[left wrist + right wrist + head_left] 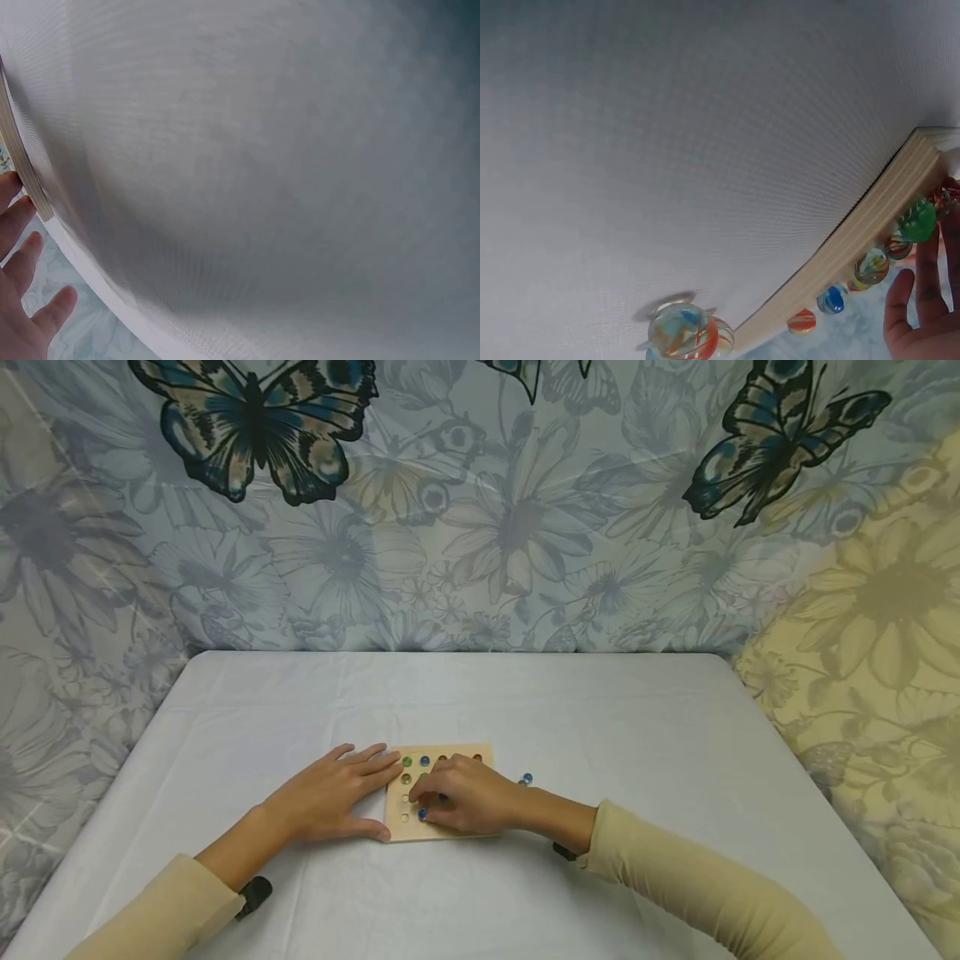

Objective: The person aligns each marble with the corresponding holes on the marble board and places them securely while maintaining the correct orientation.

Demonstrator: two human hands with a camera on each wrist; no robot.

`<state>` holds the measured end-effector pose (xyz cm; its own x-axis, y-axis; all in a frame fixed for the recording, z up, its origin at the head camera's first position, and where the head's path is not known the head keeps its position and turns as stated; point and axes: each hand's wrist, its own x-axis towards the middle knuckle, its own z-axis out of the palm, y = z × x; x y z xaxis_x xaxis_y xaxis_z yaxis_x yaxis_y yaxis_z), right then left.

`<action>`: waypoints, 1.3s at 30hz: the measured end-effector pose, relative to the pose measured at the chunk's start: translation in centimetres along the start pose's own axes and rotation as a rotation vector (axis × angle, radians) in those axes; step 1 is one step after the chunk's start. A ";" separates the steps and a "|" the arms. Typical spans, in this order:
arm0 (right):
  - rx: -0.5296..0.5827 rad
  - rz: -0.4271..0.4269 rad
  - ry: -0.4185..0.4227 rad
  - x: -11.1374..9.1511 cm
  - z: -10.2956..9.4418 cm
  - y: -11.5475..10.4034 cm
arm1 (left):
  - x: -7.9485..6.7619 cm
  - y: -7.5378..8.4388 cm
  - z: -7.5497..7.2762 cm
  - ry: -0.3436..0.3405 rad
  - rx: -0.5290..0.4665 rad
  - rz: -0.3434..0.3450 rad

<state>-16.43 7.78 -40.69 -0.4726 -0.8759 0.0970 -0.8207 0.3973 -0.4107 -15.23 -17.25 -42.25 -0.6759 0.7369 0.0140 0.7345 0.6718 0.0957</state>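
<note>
A light wooden board (442, 837) with rows of coloured glass marbles lies flat on the table. My left hand (330, 793) is spread at its left side, fingertips on the edge and thumb near the front corner. Over the board, my right hand (468, 793) has bent fingers, and its thumb and fingertips pinch a dark blue marble (422, 814) low in the second column. Green marbles (407, 762) and another blue marble (424, 761) sit further back. The right hand hides much of the board. In the right wrist view, a green marble (918, 221) is close to the fingers.
Right of the board, a few loose marbles (527, 777) lie on the white tablecloth (450, 702); the right wrist view shows a clear swirled marble (679, 331) there. A fabric backdrop (487, 552) with butterflies and flowers stands behind the table.
</note>
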 end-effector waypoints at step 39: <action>0.076 0.321 0.029 -9.6 -4.2 6.2 | 0.0 0.0 0.3 0.011 0.023 -0.005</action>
<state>-18.36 19.77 -40.40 -0.7127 -0.7011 -0.0229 -0.6029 0.6289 -0.4909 -15.25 -17.24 -42.55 -0.6803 0.7325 0.0244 0.7320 0.6774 0.0732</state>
